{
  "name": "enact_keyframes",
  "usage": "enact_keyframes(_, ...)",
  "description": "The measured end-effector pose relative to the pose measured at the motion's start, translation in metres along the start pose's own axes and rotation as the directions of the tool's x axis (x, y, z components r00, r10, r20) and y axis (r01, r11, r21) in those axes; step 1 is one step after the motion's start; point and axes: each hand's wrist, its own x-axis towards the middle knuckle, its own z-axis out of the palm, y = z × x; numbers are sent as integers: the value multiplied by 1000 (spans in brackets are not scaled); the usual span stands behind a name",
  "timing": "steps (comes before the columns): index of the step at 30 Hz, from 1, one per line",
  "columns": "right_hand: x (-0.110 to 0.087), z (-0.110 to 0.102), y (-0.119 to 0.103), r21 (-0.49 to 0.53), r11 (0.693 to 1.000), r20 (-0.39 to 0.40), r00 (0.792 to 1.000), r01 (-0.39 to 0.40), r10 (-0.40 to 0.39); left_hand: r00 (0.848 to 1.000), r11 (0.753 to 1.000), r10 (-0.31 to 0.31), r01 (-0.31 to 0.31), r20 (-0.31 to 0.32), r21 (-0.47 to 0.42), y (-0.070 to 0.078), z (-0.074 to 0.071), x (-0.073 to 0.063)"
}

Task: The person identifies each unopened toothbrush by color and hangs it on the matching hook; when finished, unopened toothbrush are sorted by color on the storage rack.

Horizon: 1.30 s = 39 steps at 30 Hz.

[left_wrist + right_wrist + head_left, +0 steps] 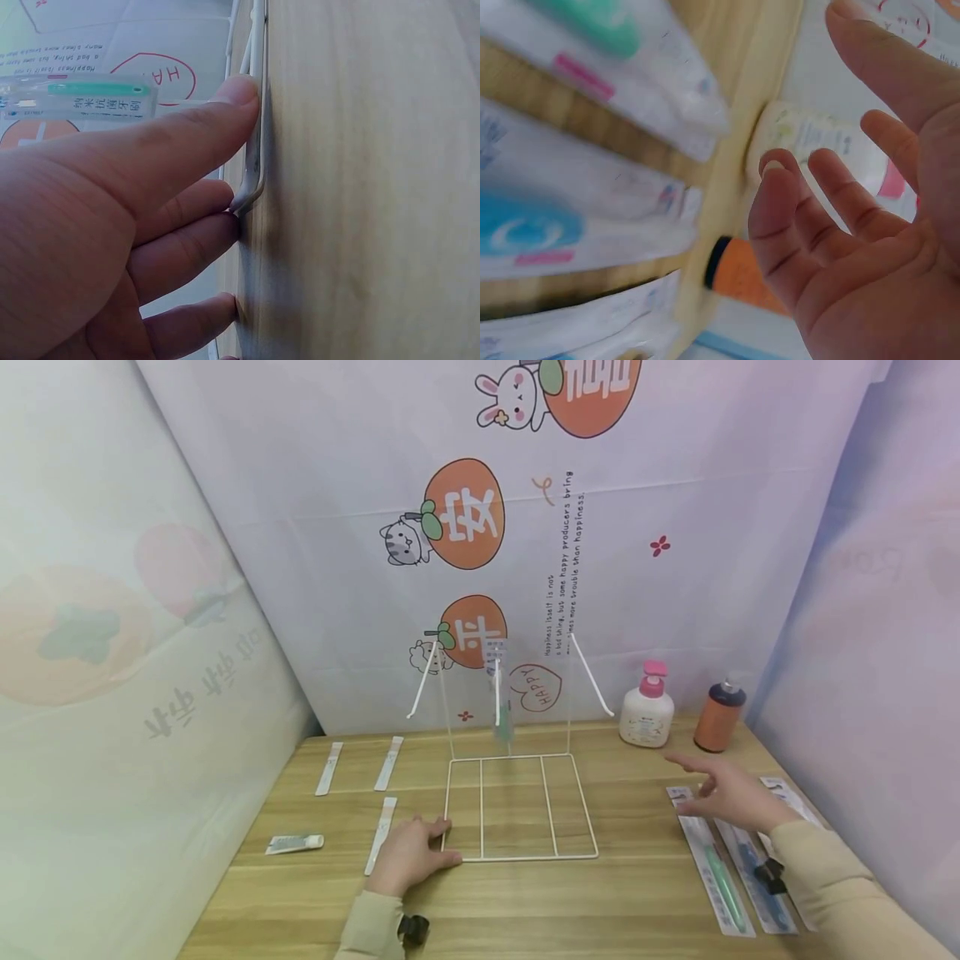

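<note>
A white wire rack with three raised hooks stands on the wooden table. At its front left corner my left hand holds the frame, thumb against the front wire and fingertips at the side. From the middle hook hangs a packaged green toothbrush, also seen in the left wrist view. My right hand hovers with thumb and fingers apart and nothing between them. Below it lie a packaged green toothbrush, a packaged blue toothbrush and a third package, partly covered by the hand and sleeve.
White slim packets lie left of the rack, one close to my left hand. A small tube is at the far left. Along the back right stand a white pump bottle with a pink top and an orange bottle.
</note>
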Motion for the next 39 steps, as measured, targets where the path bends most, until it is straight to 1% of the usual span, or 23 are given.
enact_keyframes(2, -5, -1, 9, 4, 1000, 12, 1000, 3, -3, 1000, 1000, 4, -4, -1, 2, 0, 0, 0)
enact_keyframes(6, -11, 1, 24, 27, 999, 29, 999, -26, 26, 1000, 1000, 0, 0, -1, 0, 0, 1, 1)
enact_keyframes(10, -14, 4, 35, 49, 995, 47, 995, -89, 87, 1000, 1000, 1, -1, -1, -7, -1, 2, 2)
enact_keyframes(16, -14, 11, 47, 12, 987, 43, 986, -160, 159, 1000, 1000, -3, 3, 2, -13, -1, 3, 2)
enact_keyframes(22, -12, 15, 48, -58, 983, 16, 984, -175, 176, 1000, 1000, -3, 3, -8, -11, 0, 3, 1)
enact_keyframes(27, -11, 16, 45, -71, 979, 17, 981, -192, 194, 1000, 1000, -6, 6, -14, -12, 0, 2, 0)
enact_keyframes(35, -11, 19, 38, -119, 974, 6, 981, -192, 194, 1000, 1000, -6, 6, -10, -4, -3, 4, 1)
enact_keyframes(39, -10, 19, 39, -127, 971, 3, 978, -205, 207, 1000, 1000, -5, 5, -9, 1, -3, 4, 2)
